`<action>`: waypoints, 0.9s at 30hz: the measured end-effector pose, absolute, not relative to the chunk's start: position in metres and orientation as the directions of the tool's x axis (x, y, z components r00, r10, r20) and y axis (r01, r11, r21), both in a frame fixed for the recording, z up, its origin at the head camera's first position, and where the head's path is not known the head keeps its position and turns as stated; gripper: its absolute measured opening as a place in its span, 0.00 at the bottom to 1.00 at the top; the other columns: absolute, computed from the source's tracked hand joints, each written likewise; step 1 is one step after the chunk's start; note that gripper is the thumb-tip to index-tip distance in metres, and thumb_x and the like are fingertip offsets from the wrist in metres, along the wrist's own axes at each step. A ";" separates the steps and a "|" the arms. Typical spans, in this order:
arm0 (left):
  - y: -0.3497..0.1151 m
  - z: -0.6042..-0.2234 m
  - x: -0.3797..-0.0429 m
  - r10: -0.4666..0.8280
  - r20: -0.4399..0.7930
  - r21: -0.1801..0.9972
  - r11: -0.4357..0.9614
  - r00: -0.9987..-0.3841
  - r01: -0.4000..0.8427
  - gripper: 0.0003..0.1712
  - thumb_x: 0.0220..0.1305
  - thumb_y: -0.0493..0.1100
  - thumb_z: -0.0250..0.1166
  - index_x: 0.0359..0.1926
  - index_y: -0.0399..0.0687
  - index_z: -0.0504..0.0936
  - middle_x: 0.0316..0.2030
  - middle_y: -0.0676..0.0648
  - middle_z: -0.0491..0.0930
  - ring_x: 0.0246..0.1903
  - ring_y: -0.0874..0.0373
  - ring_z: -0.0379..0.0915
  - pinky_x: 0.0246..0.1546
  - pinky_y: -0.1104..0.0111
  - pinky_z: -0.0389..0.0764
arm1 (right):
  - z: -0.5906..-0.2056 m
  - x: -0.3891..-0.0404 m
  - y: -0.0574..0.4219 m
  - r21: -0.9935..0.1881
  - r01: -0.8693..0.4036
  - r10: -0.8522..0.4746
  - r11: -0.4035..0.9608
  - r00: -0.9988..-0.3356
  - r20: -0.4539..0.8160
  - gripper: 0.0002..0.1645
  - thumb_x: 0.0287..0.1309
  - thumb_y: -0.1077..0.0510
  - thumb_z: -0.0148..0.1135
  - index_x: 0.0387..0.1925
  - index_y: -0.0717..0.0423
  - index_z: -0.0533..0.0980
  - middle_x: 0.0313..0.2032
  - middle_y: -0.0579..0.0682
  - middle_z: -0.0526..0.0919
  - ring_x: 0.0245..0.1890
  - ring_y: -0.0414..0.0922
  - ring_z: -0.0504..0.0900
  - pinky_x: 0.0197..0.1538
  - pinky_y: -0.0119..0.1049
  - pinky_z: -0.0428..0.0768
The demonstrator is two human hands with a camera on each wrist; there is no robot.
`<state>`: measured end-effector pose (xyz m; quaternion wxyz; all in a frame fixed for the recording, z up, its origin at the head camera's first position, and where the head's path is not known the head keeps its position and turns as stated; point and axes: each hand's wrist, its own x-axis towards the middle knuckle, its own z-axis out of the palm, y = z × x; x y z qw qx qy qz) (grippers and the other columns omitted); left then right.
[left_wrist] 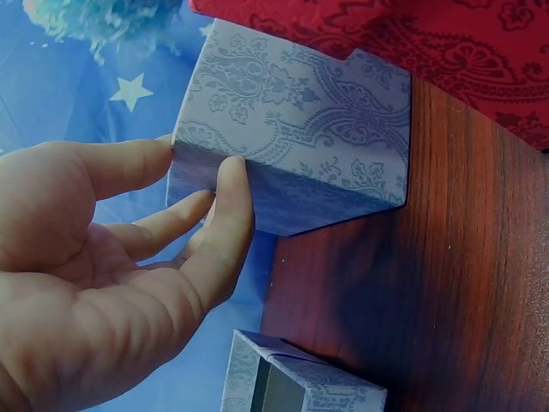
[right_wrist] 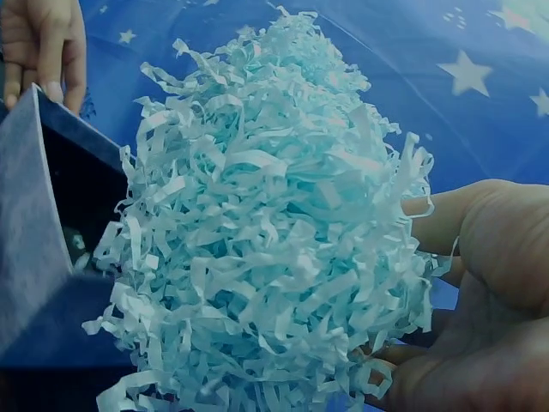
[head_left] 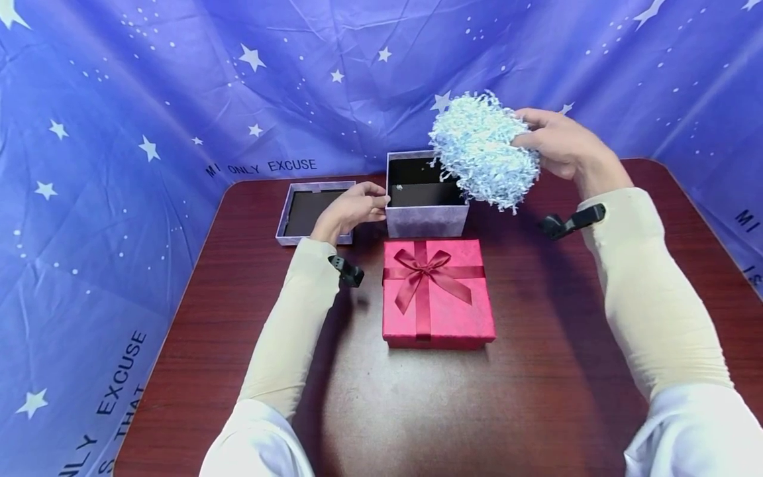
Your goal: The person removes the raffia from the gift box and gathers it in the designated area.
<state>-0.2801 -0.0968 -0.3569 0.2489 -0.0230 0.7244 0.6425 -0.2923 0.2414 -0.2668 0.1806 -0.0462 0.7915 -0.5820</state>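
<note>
My right hand (head_left: 563, 140) grips a fluffy bundle of pale blue crinkled paper shreds (head_left: 483, 149), lifted above the right side of a lavender box (head_left: 426, 222). Thumb and fingers press into the bundle from its right in the right wrist view, with some fingertips hidden in the shreds. The box is uncovered, dark inside, with a few stray bits in it. At the box's left edge is my left hand (head_left: 353, 207), its thumb at the rim and its bent fingers at the corner. A floral pattern covers the box (left_wrist: 300, 120) in the left wrist view.
A lavender lid (head_left: 316, 205) lies with its dark inside up, left of the box. In front of the box sits a red gift box (head_left: 438, 298) tied with a dark red ribbon bow. Blue starry cloth (head_left: 286, 79) hangs behind and beside the brown table (head_left: 250, 298).
</note>
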 end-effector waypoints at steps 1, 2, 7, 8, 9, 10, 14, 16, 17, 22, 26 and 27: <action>-0.097 -0.357 -0.280 0.288 -0.391 0.919 0.172 -0.874 -0.354 0.21 0.70 0.34 0.52 0.60 0.31 0.60 0.46 0.42 0.67 0.39 0.52 0.71 0.60 0.58 0.74 | -0.268 -0.292 0.247 -0.941 0.139 -0.278 0.308 -0.933 -0.229 0.24 0.65 0.65 0.52 0.60 0.47 0.63 0.41 0.44 0.68 0.09 0.31 0.59 0.10 0.25 0.63; -0.097 -0.357 -0.281 0.288 -0.392 0.919 0.171 -0.874 -0.356 0.21 0.70 0.34 0.52 0.60 0.31 0.61 0.46 0.42 0.67 0.39 0.52 0.71 0.60 0.57 0.74 | -0.269 -0.291 0.252 -0.946 0.144 -0.274 0.289 -0.935 -0.226 0.24 0.65 0.65 0.52 0.59 0.47 0.64 0.41 0.43 0.68 0.09 0.31 0.60 0.12 0.25 0.64; -0.096 -0.356 -0.282 0.286 -0.392 0.919 0.170 -0.874 -0.357 0.21 0.70 0.33 0.52 0.60 0.31 0.60 0.52 0.37 0.67 0.40 0.51 0.71 0.61 0.57 0.73 | -0.273 -0.287 0.278 -0.948 0.167 -0.249 0.271 -0.939 -0.236 0.20 0.66 0.64 0.52 0.56 0.45 0.65 0.32 0.41 0.72 0.05 0.32 0.58 0.06 0.27 0.59; -0.096 -0.356 -0.281 0.288 -0.392 0.919 0.167 -0.874 -0.357 0.21 0.70 0.33 0.52 0.60 0.31 0.60 0.53 0.36 0.66 0.40 0.51 0.71 0.62 0.56 0.72 | -0.275 -0.285 0.283 -0.950 0.177 -0.245 0.258 -0.939 -0.242 0.21 0.66 0.64 0.53 0.57 0.45 0.65 0.32 0.41 0.73 0.05 0.32 0.59 0.06 0.27 0.59; -0.096 -0.355 -0.281 0.289 -0.392 0.919 0.165 -0.873 -0.358 0.21 0.70 0.33 0.52 0.60 0.31 0.60 0.55 0.34 0.65 0.40 0.51 0.71 0.62 0.56 0.72 | -0.276 -0.284 0.288 -0.951 0.184 -0.241 0.250 -0.939 -0.245 0.21 0.66 0.64 0.53 0.57 0.46 0.65 0.29 0.40 0.74 0.05 0.32 0.59 0.05 0.28 0.58; -0.096 -0.355 -0.281 0.290 -0.392 0.919 0.162 -0.873 -0.359 0.21 0.70 0.33 0.52 0.60 0.31 0.60 0.57 0.33 0.64 0.40 0.51 0.71 0.62 0.55 0.71 | -0.278 -0.283 0.293 -0.953 0.192 -0.237 0.236 -0.939 -0.248 0.20 0.66 0.64 0.53 0.56 0.46 0.65 0.27 0.40 0.75 0.04 0.33 0.59 0.05 0.29 0.58; -0.095 -0.355 -0.280 0.291 -0.396 0.918 0.157 -0.871 -0.365 0.21 0.69 0.33 0.53 0.60 0.31 0.60 0.57 0.32 0.64 0.39 0.52 0.71 0.63 0.54 0.70 | -0.288 -0.278 0.309 -0.945 0.224 -0.207 0.238 -0.939 -0.274 0.19 0.66 0.63 0.55 0.55 0.44 0.67 0.25 0.40 0.77 0.04 0.33 0.59 0.05 0.29 0.58; -0.096 -0.355 -0.280 0.288 -0.398 0.917 0.161 -0.871 -0.366 0.21 0.69 0.33 0.53 0.60 0.31 0.61 0.52 0.36 0.67 0.38 0.52 0.71 0.63 0.55 0.71 | -0.294 -0.276 0.316 -0.931 0.235 -0.190 0.278 -0.937 -0.294 0.17 0.66 0.62 0.55 0.52 0.40 0.68 0.23 0.39 0.76 0.04 0.33 0.59 0.04 0.29 0.58; -0.096 -0.355 -0.280 0.286 -0.399 0.916 0.162 -0.871 -0.366 0.21 0.69 0.33 0.53 0.60 0.31 0.61 0.50 0.38 0.67 0.38 0.52 0.71 0.63 0.55 0.71 | -0.297 -0.275 0.319 -0.922 0.241 -0.178 0.304 -0.936 -0.303 0.17 0.66 0.61 0.54 0.51 0.38 0.68 0.22 0.39 0.76 0.04 0.32 0.59 0.05 0.29 0.58; -0.097 -0.356 -0.281 0.284 -0.398 0.917 0.157 -0.872 -0.367 0.21 0.69 0.33 0.53 0.60 0.31 0.61 0.43 0.44 0.67 0.39 0.52 0.71 0.62 0.55 0.71 | -0.314 -0.272 0.332 -0.864 0.256 -0.124 0.433 -0.933 -0.339 0.25 0.67 0.58 0.53 0.62 0.38 0.62 0.21 0.35 0.73 0.07 0.29 0.59 0.09 0.26 0.61; -0.097 -0.356 -0.280 0.286 -0.395 0.918 0.149 -0.873 -0.367 0.21 0.69 0.33 0.53 0.60 0.31 0.60 0.49 0.38 0.68 0.40 0.52 0.71 0.63 0.55 0.70 | -0.327 -0.272 0.339 -0.811 0.259 -0.087 0.525 -0.932 -0.353 0.39 0.67 0.56 0.53 0.74 0.46 0.49 0.39 0.39 0.77 0.16 0.27 0.64 0.20 0.23 0.68; -0.097 -0.356 -0.280 0.288 -0.394 0.919 0.146 -0.873 -0.367 0.21 0.69 0.33 0.53 0.60 0.30 0.60 0.52 0.36 0.67 0.40 0.52 0.71 0.63 0.55 0.70 | -0.331 -0.272 0.340 -0.796 0.255 -0.084 0.549 -0.931 -0.356 0.40 0.68 0.55 0.52 0.75 0.49 0.46 0.49 0.45 0.76 0.24 0.30 0.71 0.30 0.23 0.74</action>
